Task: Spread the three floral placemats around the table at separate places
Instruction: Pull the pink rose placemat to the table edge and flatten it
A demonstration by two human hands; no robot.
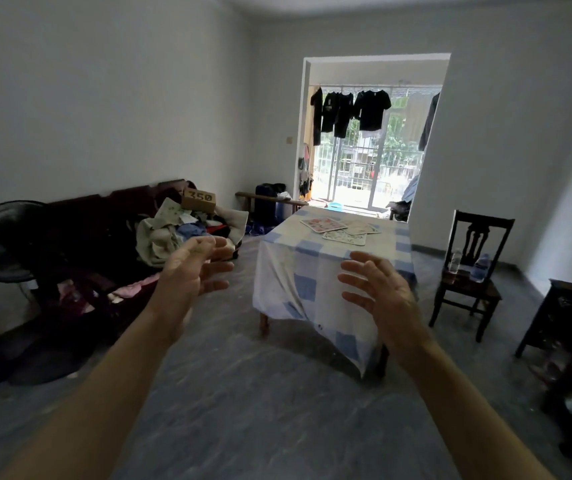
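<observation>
Your left hand (pixel 196 268) and right hand (pixel 378 292) raised, fingers spread, empty, three overlapping floral rectangular placemats (pixel 341 227) far on blue-checked clothed table (pixel 315 265).

clothed table (pixel 315 271), three overlapping placemats (pixel 341 227)

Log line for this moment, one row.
left hand open | right hand open | placemats overlapping on table | spreading not started
</observation>
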